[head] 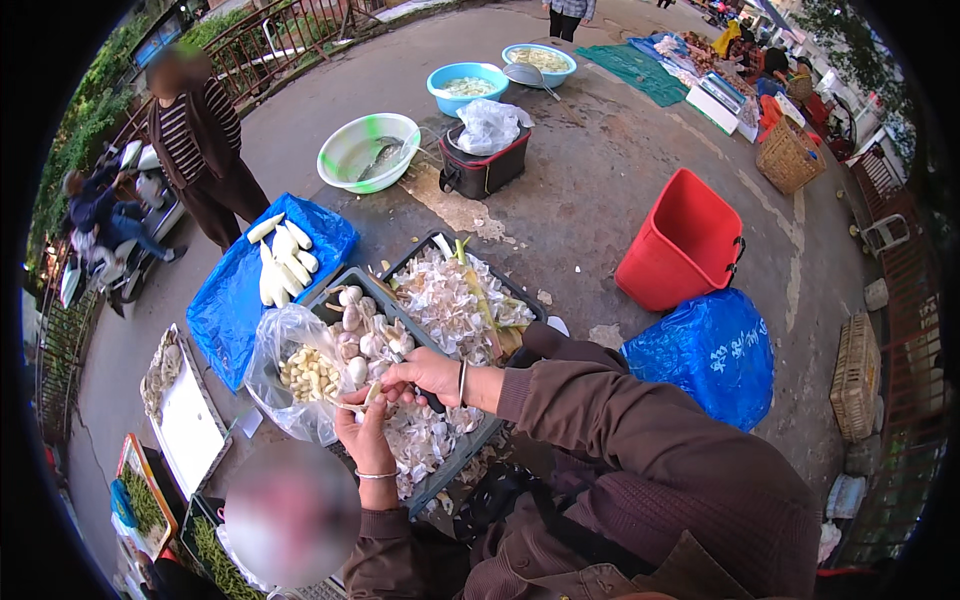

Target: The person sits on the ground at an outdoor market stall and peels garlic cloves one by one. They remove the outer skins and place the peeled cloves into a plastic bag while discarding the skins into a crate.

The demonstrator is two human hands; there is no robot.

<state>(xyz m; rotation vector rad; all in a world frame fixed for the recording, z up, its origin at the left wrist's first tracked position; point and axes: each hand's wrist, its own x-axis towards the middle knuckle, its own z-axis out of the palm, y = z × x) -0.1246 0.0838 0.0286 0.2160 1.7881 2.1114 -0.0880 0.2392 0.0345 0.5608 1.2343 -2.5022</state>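
Note:
My left hand (pixel 364 435) pinches a garlic clove (pixel 373 393), with a strip of dry skin trailing from it. In my right hand (pixel 431 375) is a small knife by its black handle (pixel 433 402); my right fingertips meet the clove too. Both hands are above a dark plastic crate (pixel 465 450) strewn with papery garlic skins (pixel 420 442). Whole garlic bulbs (pixel 371 343) lie just beyond my hands. To their left, a clear plastic bag (pixel 262 360) holds peeled cloves (pixel 309 373).
Peeled white stalks (pixel 283 262) lie on blue plastic (pixel 217 315). A second skin-filled crate (pixel 536 304) stands ahead. Right are a red bin (pixel 645 262) and a blue bag (pixel 705 360). Basins (pixel 330 169), a black cooler bag (pixel 487 169) and a standing person (pixel 199 142) are farther off.

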